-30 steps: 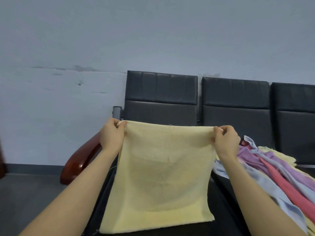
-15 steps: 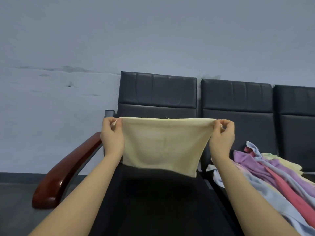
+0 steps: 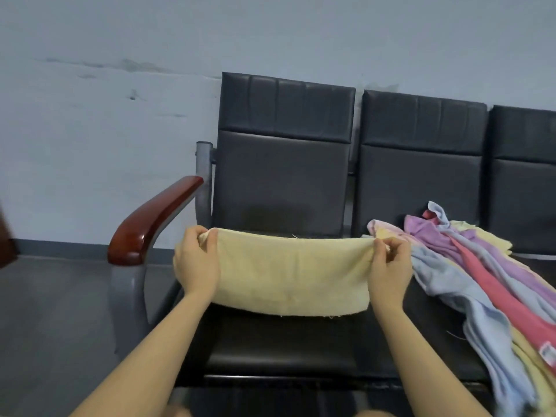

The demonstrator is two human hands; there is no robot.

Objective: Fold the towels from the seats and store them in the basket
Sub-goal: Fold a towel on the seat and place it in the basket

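A pale yellow towel (image 3: 288, 272) is stretched flat between my hands over the black seat (image 3: 285, 347) of the leftmost chair. My left hand (image 3: 195, 263) pinches its far left corner. My right hand (image 3: 389, 267) pinches the far right corner between thumb and fingers. The towel's near edge rests on the seat cushion. A heap of unfolded towels (image 3: 481, 281) in blue, purple, pink and yellow lies on the neighbouring seat to the right and spills over its front edge. No basket is in view.
A row of black padded chairs (image 3: 421, 152) stands against a grey-white wall. A dark red wooden armrest (image 3: 150, 224) on a grey metal frame rises left of the first seat. Grey floor (image 3: 54, 326) lies to the left.
My hands have lowered the yellow towel from in front of the chair back down onto the seat. The camera has tilted downward, showing more of the seat.
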